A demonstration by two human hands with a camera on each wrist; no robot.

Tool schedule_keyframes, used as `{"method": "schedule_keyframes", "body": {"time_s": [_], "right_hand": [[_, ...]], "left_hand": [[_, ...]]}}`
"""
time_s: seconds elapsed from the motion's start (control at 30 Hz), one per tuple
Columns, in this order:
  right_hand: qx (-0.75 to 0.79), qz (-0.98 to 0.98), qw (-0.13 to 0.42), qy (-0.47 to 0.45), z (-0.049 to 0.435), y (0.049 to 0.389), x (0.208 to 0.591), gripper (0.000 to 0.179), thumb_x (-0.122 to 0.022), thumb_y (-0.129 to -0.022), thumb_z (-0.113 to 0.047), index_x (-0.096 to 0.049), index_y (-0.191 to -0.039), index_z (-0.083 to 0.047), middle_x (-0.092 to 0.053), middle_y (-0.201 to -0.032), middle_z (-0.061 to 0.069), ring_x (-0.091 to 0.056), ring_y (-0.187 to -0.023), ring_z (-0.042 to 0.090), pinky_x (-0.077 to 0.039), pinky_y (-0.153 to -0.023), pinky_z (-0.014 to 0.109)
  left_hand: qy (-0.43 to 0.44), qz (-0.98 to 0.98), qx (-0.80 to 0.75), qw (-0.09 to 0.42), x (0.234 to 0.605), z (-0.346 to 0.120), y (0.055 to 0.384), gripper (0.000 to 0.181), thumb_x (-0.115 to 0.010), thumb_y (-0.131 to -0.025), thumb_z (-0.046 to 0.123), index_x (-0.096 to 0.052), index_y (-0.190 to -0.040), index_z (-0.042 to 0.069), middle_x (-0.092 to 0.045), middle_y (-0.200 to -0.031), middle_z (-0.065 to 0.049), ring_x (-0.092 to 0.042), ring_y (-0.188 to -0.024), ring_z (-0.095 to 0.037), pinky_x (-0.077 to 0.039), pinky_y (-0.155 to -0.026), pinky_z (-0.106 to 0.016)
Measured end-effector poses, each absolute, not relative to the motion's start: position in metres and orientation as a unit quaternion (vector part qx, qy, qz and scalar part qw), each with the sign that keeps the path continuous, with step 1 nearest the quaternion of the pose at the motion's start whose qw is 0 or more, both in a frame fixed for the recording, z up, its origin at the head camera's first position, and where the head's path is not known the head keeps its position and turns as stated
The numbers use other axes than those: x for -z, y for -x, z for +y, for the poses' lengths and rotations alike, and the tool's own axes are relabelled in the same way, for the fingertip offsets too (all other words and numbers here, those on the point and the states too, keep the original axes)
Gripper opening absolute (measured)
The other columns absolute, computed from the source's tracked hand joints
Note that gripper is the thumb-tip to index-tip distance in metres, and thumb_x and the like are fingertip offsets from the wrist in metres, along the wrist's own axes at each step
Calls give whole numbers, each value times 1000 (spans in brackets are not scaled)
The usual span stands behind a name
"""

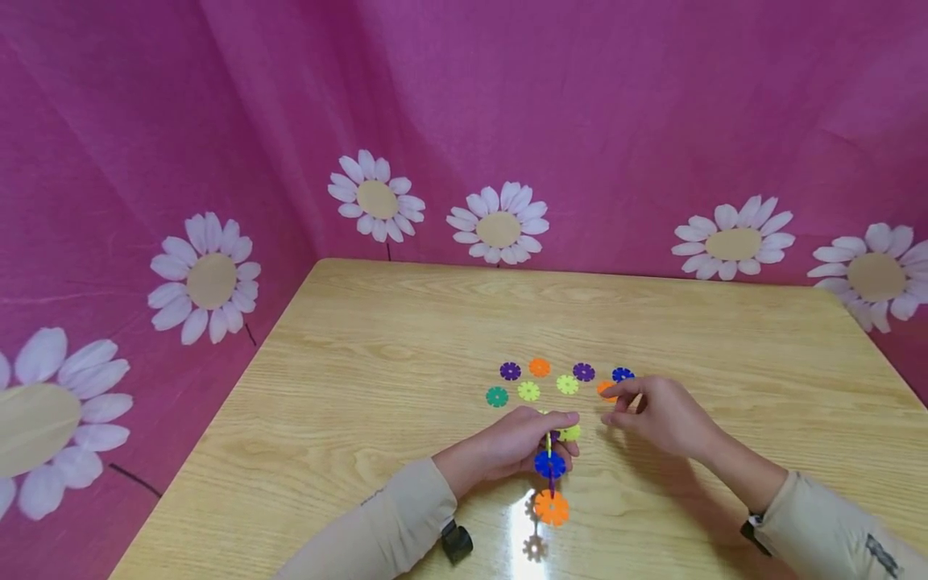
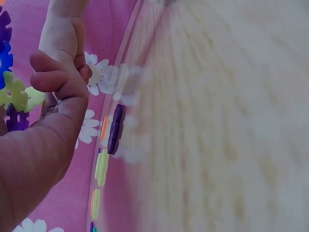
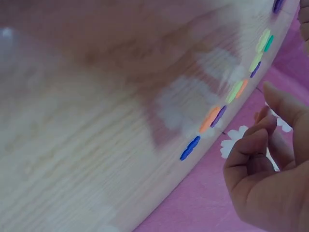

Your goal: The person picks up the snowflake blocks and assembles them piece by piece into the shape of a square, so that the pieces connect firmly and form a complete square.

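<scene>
My left hand (image 1: pixel 507 445) grips a chain of slotted plastic discs, notched round their rims and slotted into one another. An orange disc (image 1: pixel 553 508) hangs at its near end, below a blue disc (image 1: pixel 550 465). A yellow-green disc (image 1: pixel 571 432) shows by the left fingers; in the left wrist view a purple disc (image 2: pixel 17 118) joins it. Part of the chain is hidden by the hand. My right hand (image 1: pixel 665 415) is to the right, thumb and forefinger apart with nothing between them. Its forefinger overlaps a loose orange disc (image 1: pixel 606 391) in the head view.
Several loose discs lie beyond the hands on the wooden table (image 1: pixel 377 362), among them a green disc (image 1: pixel 496 396), a purple disc (image 1: pixel 511 371) and a blue disc (image 1: pixel 623 374). A pink cloth (image 1: pixel 580 121) with white flowers hangs behind and to the left.
</scene>
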State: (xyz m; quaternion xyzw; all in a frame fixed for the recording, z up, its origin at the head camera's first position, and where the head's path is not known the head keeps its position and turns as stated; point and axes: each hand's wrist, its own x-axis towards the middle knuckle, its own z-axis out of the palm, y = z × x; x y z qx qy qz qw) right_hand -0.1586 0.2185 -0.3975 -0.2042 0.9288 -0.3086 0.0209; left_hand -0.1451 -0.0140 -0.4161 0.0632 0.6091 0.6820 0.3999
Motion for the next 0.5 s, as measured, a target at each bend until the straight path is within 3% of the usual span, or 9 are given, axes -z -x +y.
{"method": "schedule_keyframes", "body": {"time_s": [0.3, 0.5], "right_hand": [[268, 946, 42, 178, 226, 179, 400, 33, -76, -76, -21, -69, -103, -2, -56, -70, -3, -42, -52, 11, -33, -43, 22], [239, 953, 38, 185, 229, 190, 405, 36, -75, -78, -24, -67, -105, -1, -56, -70, -3, -46, -59, 12, -36, -50, 24]], "left_hand": [[-61, 605, -686, 398, 417, -15, 144, 50, -57, -86, 46, -65, -87, -3, -65, -76, -7, -61, -61, -12, -54, -60, -27], [-60, 606, -684, 401, 415, -16, 144, 50, -57, -87, 46, -65, -83, -3, -64, -74, -7, -61, -61, -11, -53, -59, -25]]}}
